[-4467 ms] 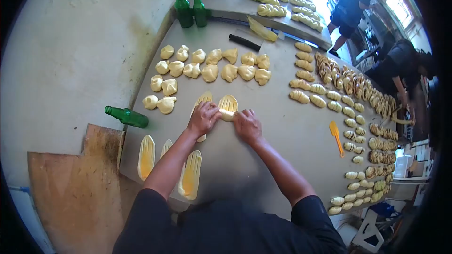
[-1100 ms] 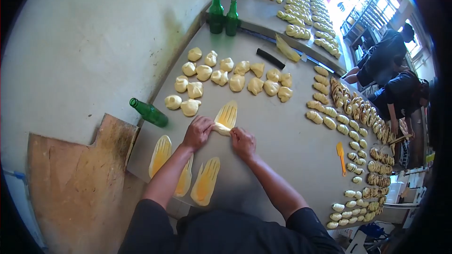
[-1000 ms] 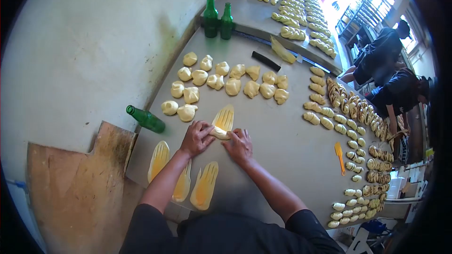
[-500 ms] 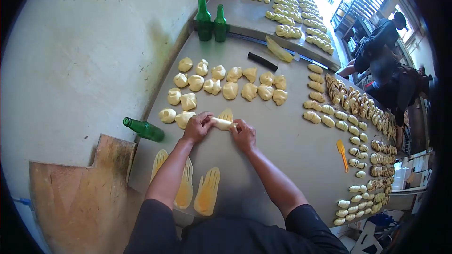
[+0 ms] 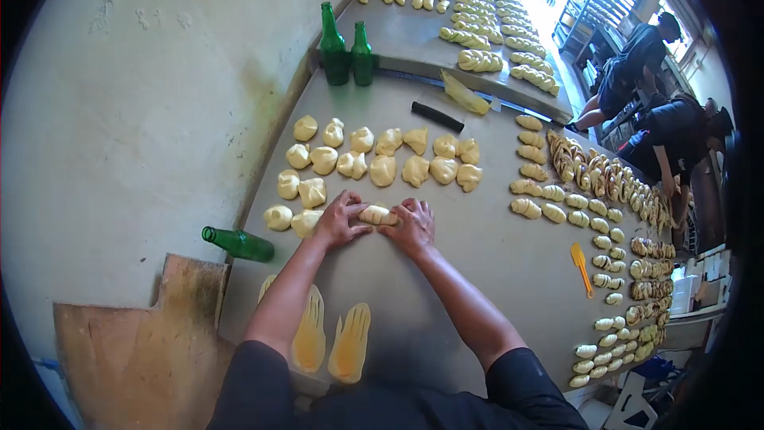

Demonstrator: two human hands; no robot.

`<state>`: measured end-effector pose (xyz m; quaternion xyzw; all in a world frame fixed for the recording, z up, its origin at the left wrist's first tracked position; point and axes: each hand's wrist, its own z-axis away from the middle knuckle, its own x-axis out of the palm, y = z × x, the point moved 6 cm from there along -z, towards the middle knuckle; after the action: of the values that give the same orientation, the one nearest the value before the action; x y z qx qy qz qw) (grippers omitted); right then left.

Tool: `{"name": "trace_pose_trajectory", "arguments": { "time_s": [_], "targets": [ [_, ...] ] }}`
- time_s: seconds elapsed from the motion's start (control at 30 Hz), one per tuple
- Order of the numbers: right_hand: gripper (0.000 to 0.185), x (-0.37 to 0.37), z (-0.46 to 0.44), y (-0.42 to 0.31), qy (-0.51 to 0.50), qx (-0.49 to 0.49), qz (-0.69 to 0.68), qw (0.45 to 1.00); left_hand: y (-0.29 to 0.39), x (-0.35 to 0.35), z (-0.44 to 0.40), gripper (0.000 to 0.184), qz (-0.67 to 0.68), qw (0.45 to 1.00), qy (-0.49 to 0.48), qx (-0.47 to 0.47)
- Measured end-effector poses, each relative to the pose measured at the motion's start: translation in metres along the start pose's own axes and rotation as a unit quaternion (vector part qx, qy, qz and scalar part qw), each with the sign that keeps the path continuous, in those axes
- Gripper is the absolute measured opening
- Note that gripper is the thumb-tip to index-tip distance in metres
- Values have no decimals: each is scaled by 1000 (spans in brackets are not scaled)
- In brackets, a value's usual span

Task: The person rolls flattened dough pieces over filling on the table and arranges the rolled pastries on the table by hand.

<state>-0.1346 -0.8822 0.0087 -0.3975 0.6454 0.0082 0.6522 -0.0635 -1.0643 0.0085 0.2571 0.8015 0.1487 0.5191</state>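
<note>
A small rolled piece of dough with ridges across it (image 5: 376,215) lies on the metal table between my hands. My left hand (image 5: 341,220) has its fingers closed around the roll's left end. On the opposite end, my right hand (image 5: 410,225) curls its fingers over the dough. Nearer my body, flat dough sheets slit into strips at one end (image 5: 348,350) lie beside and partly under my left forearm. Just beyond my hands sit several rounded dough lumps (image 5: 383,171) in loose rows.
Two green bottles (image 5: 335,56) stand at the far left; another green bottle (image 5: 243,244) lies by the wall. A black cylinder (image 5: 438,116), an orange spatula (image 5: 582,269) and rows of shaped dough (image 5: 609,263) are on the table. Two people (image 5: 637,72) are at the right.
The dough between my hands has been rolled up; its strips, spread out beyond it before, now wrap around it. My fingers have moved closer around the roll. The view has shifted slightly.
</note>
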Motion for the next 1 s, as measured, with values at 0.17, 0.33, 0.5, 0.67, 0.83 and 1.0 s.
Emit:
{"name": "trace_pose_trajectory", "arguments": {
  "time_s": [0.17, 0.33, 0.5, 0.67, 0.83, 1.0],
  "targets": [
    [45, 17, -42, 24, -9, -5, -42, 999, -41, 6, -23, 45, 87, 970, -80, -214],
    [44, 44, -37, -11, -93, -102, -54, 989, -33, 15, -21, 34, 48, 985, -76, -145],
    [46, -3, -22, -17, -53, 73, -164, 982, 27, 2, -48, 51, 209, 960, -33, -183],
    [51, -37, 74, 44, -98, 159, -699, 690, 97, -68, -39, 71, 306, 940, 109, -107],
    [49, -95, 238, 156, 96, 292, -716, 627, 85, -63, 54, 69, 366, 902, 59, -222],
    [38, -220, 378, 275, 423, 390, -514, 636, 101, -38, 142, 60, 424, 838, 10, -342]
  ]
}}
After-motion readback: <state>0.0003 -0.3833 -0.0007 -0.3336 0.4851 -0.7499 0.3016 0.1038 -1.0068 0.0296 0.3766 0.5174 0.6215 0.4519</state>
